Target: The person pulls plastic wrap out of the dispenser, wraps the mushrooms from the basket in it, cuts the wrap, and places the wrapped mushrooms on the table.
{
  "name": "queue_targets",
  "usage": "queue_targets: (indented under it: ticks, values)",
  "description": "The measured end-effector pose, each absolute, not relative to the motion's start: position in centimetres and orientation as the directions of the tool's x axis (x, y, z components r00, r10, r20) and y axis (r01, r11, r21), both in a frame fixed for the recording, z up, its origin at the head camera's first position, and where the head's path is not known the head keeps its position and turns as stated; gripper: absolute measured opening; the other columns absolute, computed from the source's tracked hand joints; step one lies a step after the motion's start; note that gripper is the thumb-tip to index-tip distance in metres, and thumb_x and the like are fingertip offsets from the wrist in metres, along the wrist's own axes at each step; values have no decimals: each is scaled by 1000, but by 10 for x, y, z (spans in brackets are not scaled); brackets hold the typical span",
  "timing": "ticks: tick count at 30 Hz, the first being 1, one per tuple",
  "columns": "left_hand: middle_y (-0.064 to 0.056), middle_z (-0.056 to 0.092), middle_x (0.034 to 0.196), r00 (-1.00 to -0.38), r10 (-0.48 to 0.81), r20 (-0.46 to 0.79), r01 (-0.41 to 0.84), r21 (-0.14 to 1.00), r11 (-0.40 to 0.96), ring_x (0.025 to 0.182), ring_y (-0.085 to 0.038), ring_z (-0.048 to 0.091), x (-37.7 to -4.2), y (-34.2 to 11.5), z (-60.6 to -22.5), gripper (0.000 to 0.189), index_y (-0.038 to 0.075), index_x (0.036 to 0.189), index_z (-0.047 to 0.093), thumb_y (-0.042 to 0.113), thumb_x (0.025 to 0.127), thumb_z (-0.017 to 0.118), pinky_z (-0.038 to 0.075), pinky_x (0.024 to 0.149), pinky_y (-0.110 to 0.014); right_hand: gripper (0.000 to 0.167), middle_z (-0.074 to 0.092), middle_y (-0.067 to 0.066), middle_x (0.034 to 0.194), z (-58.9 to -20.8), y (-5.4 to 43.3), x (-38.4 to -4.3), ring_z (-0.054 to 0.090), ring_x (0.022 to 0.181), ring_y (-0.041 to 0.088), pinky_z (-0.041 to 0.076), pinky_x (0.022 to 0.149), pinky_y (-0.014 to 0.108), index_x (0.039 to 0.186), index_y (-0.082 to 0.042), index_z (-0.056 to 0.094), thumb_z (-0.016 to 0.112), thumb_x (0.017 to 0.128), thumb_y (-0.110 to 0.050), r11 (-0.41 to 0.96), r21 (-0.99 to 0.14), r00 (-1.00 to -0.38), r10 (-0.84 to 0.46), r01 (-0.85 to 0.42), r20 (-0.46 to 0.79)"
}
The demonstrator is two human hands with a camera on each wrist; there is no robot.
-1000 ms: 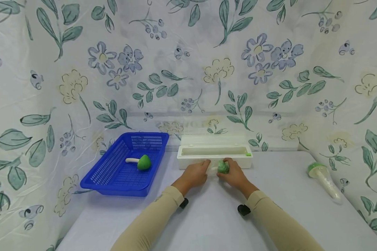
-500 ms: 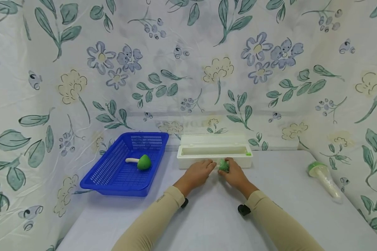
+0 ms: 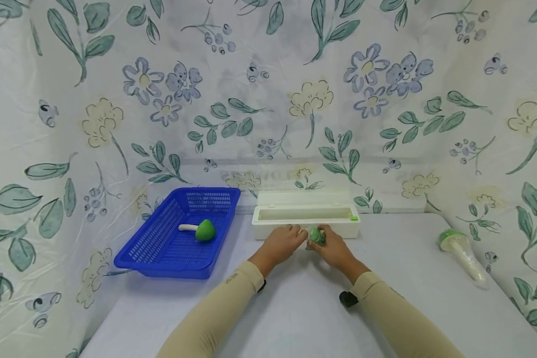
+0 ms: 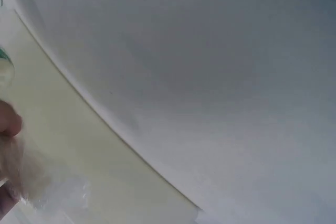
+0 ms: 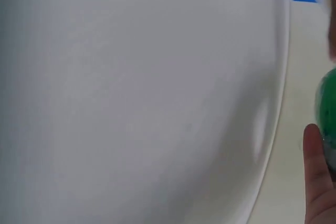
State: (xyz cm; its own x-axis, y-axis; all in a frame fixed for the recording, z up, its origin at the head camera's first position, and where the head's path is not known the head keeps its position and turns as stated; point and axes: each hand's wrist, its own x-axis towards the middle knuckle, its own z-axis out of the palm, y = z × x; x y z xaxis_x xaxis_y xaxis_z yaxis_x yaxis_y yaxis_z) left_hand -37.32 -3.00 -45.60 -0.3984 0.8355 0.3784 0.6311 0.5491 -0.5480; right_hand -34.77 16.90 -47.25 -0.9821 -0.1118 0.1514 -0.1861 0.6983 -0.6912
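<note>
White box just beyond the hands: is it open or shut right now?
Open. In the head view, the white box has its lid raised along the back, leaving the long hollow inside exposed.

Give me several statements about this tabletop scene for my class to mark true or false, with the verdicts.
1. A green-capped, white-stemmed mushroom lies in the blue plastic mesh basket. True.
2. The long white rectangular box has its lid closed. False: the lid stands open.
3. The right hand holds a green, rounded object. True.
4. The basket stands to the right of the box. False: it stands to the left.
5. Another green-capped, pale-stemmed mushroom lies on the white table. True.
</note>
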Motion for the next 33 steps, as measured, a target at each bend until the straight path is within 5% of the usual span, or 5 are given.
queue_targets:
  ticks: [7, 13, 18, 26, 33]
  values:
    - [-2, 57, 88, -311, 842, 441, 603, -594, 533, 69, -15, 56, -370, -43, -452, 17, 14, 104, 55, 18, 93, 67, 47, 54, -24, 78, 49, 11, 137, -464, 179, -341, 54, 117, 33, 45, 92, 52, 138, -13, 49, 61, 83, -67, 799, -508, -941, -213, -322, 262]
    - [-2, 59, 90, -289, 843, 454, 597, -603, 529, 70, -15, 58, -371, -48, -452, 16, 13, 105, 55, 15, 93, 66, 47, 53, -24, 56, 43, 7, 134, -462, 180, -341, 55, 112, 29, 49, 88, 46, 130, -16, 59, 70, 86, -48, 780, -403, -842, -280, -480, 460]
    - [-2, 61, 96, -227, 849, 477, 610, -609, 506, 78, -16, 60, -371, -43, -451, 16, 12, 107, 59, 14, 93, 66, 51, 62, -24, 47, 44, 7, 135, -462, 172, -340, 51, 120, 28, 43, 97, 46, 132, -11, 53, 64, 94, -37, 687, -458, -819, -395, -564, 416]
    - [-4, 60, 110, -321, 848, 421, 564, -635, 529, 98, -21, 57, -369, -40, -454, 47, 7, 125, 53, 24, 86, 74, 46, 85, -34, 26, 50, 6, 118, -456, 171, -340, 49, 107, 24, 41, 95, 46, 116, -7, 51, 55, 99, -26, 704, -464, -843, -426, -538, 330]
    - [-6, 57, 105, -301, 840, 451, 587, -607, 536, 91, -23, 57, -373, -45, -459, 25, 6, 123, 50, 11, 99, 53, 46, 78, -34, 23, 50, 3, 113, -456, 173, -346, 49, 103, 21, 42, 93, 46, 115, -11, 50, 54, 99, -27, 707, -453, -838, -422, -543, 345]
